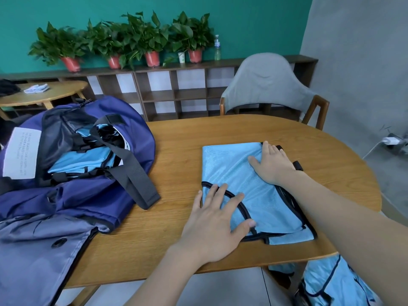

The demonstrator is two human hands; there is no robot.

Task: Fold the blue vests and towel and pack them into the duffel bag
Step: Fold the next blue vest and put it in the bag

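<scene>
A folded blue vest [247, 186] lies flat on the wooden table [176, 239], pinned under both my palms. My left hand [217, 219] spreads over its near corner, my right hand [272, 165] flattens the far edge, presumably to set the crease. Left of my left hand gapes the duffel bag [84, 155], vests already inside; more blue fabric [331, 283] hangs below my right forearm.

A folded vest [240, 173] lies on the table [176, 235], right of centre. The left hand [218, 221] rests on its near-left corner, the right hand [272, 164] on its far-right part. The bag [72, 195] sits left, vests [84, 160] inside. A chair [265, 85] stands behind the table.
</scene>
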